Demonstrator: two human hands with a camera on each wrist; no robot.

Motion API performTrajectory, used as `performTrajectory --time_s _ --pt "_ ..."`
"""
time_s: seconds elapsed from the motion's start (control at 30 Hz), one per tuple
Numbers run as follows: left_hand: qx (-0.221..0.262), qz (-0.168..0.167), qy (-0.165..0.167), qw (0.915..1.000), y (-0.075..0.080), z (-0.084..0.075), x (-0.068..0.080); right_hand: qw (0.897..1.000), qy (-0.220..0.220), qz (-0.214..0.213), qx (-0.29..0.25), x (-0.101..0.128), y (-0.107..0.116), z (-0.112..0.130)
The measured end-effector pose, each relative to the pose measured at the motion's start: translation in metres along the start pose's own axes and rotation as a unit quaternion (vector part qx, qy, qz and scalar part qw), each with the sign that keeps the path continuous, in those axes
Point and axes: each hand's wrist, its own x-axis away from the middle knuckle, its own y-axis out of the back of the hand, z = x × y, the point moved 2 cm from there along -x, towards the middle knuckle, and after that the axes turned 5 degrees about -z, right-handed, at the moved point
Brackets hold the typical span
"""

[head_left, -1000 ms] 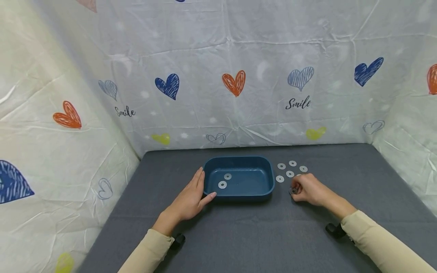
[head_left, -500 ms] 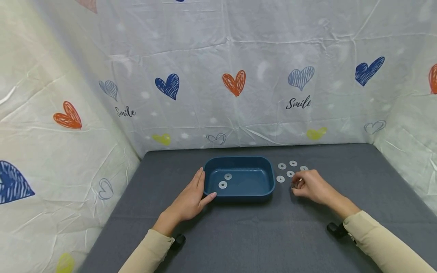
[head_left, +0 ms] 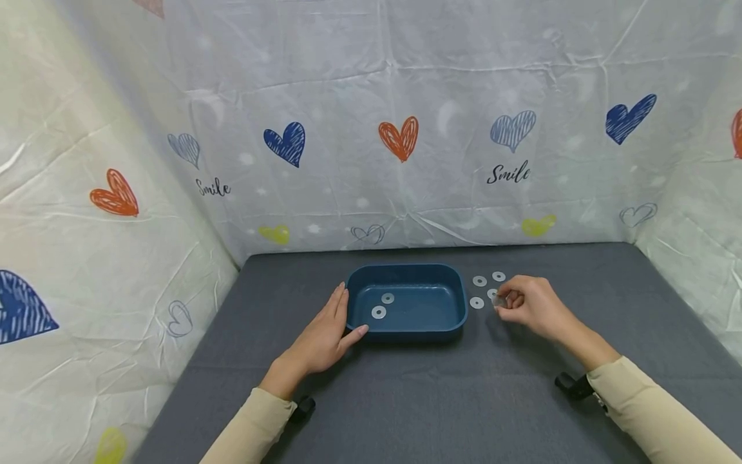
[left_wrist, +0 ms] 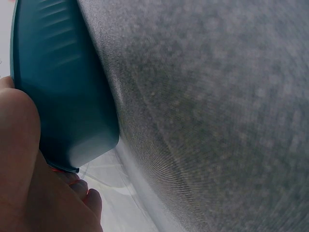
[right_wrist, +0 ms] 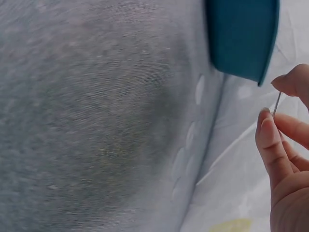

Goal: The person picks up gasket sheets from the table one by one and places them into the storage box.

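My left hand (head_left: pixel 319 338) lies along the left end of a blue rectangular box (head_left: pixel 423 310), its fingers straight against the side and the thumb at the front rim. Two flat metal washers, one nearer (head_left: pixel 379 312) and one farther (head_left: pixel 388 298), lie on the box floor. To the right of the box, my right hand (head_left: pixel 533 306) pinches another washer (right_wrist: pixel 277 102) between thumb and fingertips, seen edge-on in the right wrist view. It is held above the cloth. The box wall (left_wrist: pixel 67 82) fills the upper left of the left wrist view.
Several loose washers (head_left: pixel 479 281) lie on the grey cloth-covered table (head_left: pixel 406 399) between the box and my right hand; the hand may hide others. A white curtain (head_left: pixel 336 187) printed with hearts hangs behind the table and along its sides.
My right hand has risen from the table with the pinched washer and moved slightly toward the back, covering a washer that showed before. The left hand and box have stayed put.
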Motion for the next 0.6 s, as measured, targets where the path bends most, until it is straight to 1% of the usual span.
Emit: performTrajectory --time_s 0.13,0.27,0.6 --pt "0.0 0.0 0.0 1.0 0.001 -0.001 0.0 1.0 0.016 -0.014 -0.003 -0.004 0.002 0.004" --pt "0.002 0.0 0.003 1.0 0.001 0.0 0.0 1.0 0.024 -0.018 -0.006 -0.007 0.004 0.008" --pt "0.007 -0.004 -0.001 1.0 0.0 0.001 -0.001 0.999 0.032 -0.005 -0.013 -0.015 0.004 0.02"
